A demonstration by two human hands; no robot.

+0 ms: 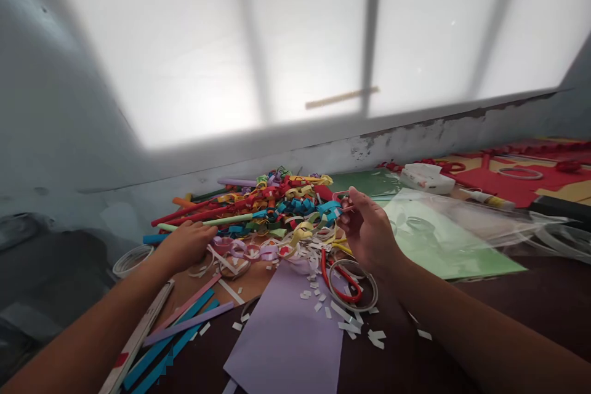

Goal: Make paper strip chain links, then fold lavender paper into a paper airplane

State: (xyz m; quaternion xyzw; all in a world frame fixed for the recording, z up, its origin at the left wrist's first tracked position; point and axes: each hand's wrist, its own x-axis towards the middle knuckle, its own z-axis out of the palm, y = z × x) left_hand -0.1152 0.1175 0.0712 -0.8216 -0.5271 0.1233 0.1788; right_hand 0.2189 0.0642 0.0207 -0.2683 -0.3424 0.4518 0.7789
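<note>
Your right hand (369,231) is pinched nearly closed on one curled pink strip (340,192), beside the right end of the paper-chain pile (272,206), towards the bench's (549,289) far edge. Your left hand (191,243) is palm down at the pile's left, fingers part-curled; its grip cannot be told. Count two blue strips (148,361), one lavender strip (207,315) and one flat pink strip (189,303) at the left front. Working room: bare surface, right front
</note>
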